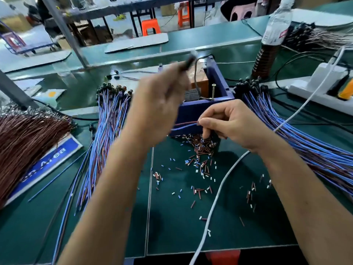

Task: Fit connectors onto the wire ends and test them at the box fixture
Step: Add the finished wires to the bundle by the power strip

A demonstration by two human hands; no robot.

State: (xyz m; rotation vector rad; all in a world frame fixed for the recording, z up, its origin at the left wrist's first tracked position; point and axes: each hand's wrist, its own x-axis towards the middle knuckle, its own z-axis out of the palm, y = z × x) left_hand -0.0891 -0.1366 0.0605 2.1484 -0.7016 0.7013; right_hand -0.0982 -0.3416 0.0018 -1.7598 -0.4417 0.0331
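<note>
Two thin wires, one red and one blue, run between the hands in front of the blue box fixture: the right hand pinches their ends between thumb and forefinger, just above a heap of small connectors scattered on the green mat. Beyond those fingertips the left hand is raised and blurred, its fingers curled round a dark connector end (detail too smeared to read). Bundles of blue and red wires fan out on either side of the hands.
</note>
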